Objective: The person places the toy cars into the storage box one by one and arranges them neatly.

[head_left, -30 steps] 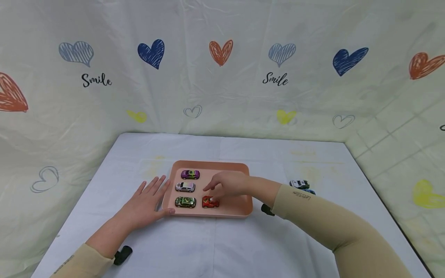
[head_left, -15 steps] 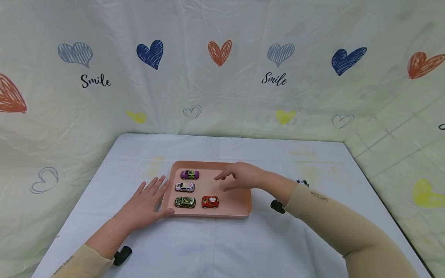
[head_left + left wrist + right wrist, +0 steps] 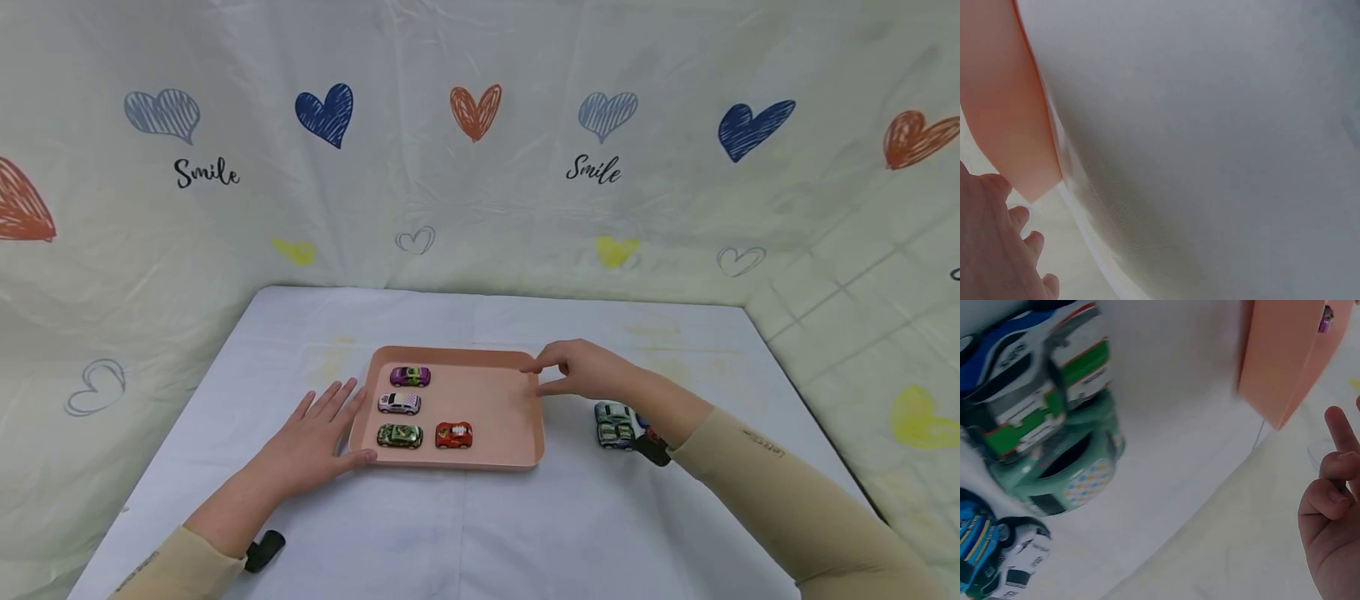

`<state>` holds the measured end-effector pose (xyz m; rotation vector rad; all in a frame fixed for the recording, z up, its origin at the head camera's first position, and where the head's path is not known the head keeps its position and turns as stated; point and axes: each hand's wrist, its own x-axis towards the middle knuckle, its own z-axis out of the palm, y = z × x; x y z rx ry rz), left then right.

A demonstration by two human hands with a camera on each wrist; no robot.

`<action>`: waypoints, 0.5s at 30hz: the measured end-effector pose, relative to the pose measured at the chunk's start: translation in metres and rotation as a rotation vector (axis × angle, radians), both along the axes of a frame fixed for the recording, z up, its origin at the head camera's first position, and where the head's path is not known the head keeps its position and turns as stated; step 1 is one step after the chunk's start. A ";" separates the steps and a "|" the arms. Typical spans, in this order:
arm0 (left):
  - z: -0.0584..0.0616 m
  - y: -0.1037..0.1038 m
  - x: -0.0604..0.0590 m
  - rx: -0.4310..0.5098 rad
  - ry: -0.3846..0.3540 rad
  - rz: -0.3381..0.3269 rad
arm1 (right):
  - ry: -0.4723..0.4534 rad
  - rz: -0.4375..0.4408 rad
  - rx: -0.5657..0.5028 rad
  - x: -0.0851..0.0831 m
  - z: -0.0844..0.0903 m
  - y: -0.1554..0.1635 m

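Note:
A pink tray [image 3: 495, 417] lies on the table, with a purple toy car [image 3: 410, 377], a white toy car [image 3: 400, 403] and a green toy car [image 3: 400, 436] in a column at its left. Beside the green one sits a red toy car [image 3: 453, 435]. My left hand [image 3: 311, 442] rests at the tray's left edge, fingers spread and thumb by the near corner. Over the tray's right edge hovers my right hand [image 3: 588, 371], holding nothing, thumb and forefinger apart. In the right wrist view, its other fingers are loosely bent.
Several more toy cars [image 3: 615, 425] stand right of the tray, partly hidden by the right forearm. Among them, the right wrist view shows a mint-green car [image 3: 1079, 462] and a white one [image 3: 1022, 550]. A white cloth [image 3: 465, 533] covers the table.
My right hand has let go of the red car, which stays in the tray, and moved right to the tray's edge. The cars at the right show more. My left hand has not moved.

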<state>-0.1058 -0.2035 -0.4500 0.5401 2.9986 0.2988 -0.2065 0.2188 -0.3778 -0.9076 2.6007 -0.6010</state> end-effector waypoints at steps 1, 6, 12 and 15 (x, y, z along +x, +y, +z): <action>0.000 0.000 0.000 0.005 0.004 -0.001 | 0.000 -0.004 0.000 0.000 -0.002 0.006; -0.001 0.001 -0.001 -0.001 0.001 -0.001 | 0.000 -0.026 0.016 0.002 -0.011 0.034; -0.003 0.001 -0.001 -0.009 0.010 0.011 | -0.006 -0.085 0.033 0.005 -0.017 0.064; -0.004 0.001 -0.001 -0.014 0.009 0.013 | 0.005 -0.110 0.042 0.007 -0.017 0.074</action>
